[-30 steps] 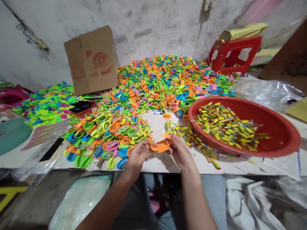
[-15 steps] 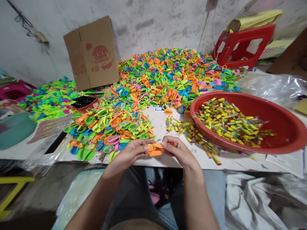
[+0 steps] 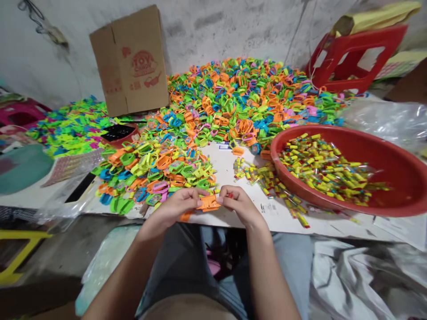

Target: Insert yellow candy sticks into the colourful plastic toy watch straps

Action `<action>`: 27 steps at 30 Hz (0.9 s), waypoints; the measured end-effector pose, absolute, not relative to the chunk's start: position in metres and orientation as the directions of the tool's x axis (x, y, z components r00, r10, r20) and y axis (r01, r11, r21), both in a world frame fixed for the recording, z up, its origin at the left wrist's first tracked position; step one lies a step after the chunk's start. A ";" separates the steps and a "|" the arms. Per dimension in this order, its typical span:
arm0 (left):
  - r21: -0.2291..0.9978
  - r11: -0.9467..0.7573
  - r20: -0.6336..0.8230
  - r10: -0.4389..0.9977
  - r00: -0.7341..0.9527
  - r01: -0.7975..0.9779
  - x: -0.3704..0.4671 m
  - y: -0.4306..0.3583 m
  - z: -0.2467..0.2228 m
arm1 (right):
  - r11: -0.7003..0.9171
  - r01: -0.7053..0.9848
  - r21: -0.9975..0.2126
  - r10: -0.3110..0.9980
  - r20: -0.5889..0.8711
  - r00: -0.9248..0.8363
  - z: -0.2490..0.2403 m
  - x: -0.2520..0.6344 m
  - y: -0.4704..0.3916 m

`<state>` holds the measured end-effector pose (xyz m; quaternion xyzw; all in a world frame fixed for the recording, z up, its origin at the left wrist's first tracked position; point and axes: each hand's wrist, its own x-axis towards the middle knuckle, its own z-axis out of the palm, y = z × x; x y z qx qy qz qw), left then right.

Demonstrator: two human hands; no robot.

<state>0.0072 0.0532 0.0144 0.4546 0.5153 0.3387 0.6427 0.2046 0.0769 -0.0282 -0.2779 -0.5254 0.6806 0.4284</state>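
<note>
Between my two hands, at the table's front edge, is an orange plastic toy piece [image 3: 209, 203]. My left hand [image 3: 182, 204] pinches its left end between thumb and fingers. The right end is pinched by my right hand [image 3: 238, 204], whose curled fingers also have something small and red [image 3: 230, 195] at them. A heap of orange, green, yellow, blue and pink toy pieces [image 3: 163, 164] lies just beyond and left of my left hand. Small yellow-capped tubes [image 3: 260, 178] are scattered beyond my right hand.
A red basin [image 3: 400, 178] holding more tubes stands at the right. A large toy heap [image 3: 233, 93] reaches the wall. Behind the left heap leans a cardboard box [image 3: 140, 66]. A red stool [image 3: 356, 58] is at the back right, a teal basin [image 3: 23, 169] far left.
The orange piece has been turned, showing a flatter face, and both hands have shifted slightly left and up in view. An orange strip now shows below my left hand. The camera view has shifted a little.
</note>
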 end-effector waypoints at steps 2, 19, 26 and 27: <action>0.938 0.344 -0.343 0.907 0.245 0.040 0.006 0.054 0.013 | -0.129 -0.323 -0.938 0.868 0.050 -0.494 -0.032 0.203 0.078; 0.921 0.382 -0.390 0.902 0.185 0.078 0.014 0.055 0.010 | 0.039 -0.131 -0.991 0.872 0.098 -0.480 -0.032 0.195 0.079; 0.929 0.302 -0.347 0.910 0.227 0.212 0.001 0.052 -0.011 | 0.076 -0.020 -0.997 0.810 0.073 -0.582 -0.034 0.194 0.080; 0.928 0.290 -0.344 0.908 0.241 0.233 -0.001 0.051 -0.012 | 0.071 -0.004 -0.997 0.803 0.059 -0.593 -0.035 0.193 0.079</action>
